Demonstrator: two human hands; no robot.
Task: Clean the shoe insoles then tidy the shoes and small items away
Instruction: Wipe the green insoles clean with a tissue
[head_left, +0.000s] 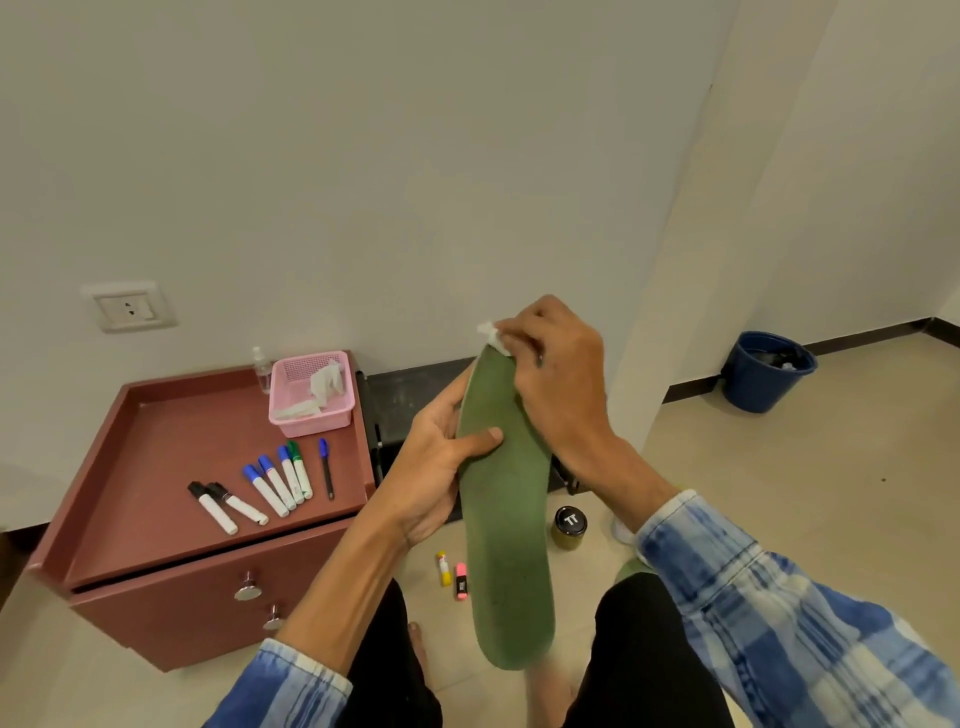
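On the cabinet (156, 467), pink basket (311, 423) holds tissues (326, 382). My left hand (431, 467) grips the insole (506, 519); right hand (556, 384) pinches a wipe (493, 338) at its tip.

Matt green foam insole (506, 525), crumpled white tissue (493, 336), glossy pink plastic basket (311, 410).

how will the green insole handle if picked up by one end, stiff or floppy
Probably fairly stiff: the thin green insole runs nearly straight though the left hand grips only its upper half. Likely light, since its lower end seems to hang unsupported. Its matte face seems grippy, not slippery.
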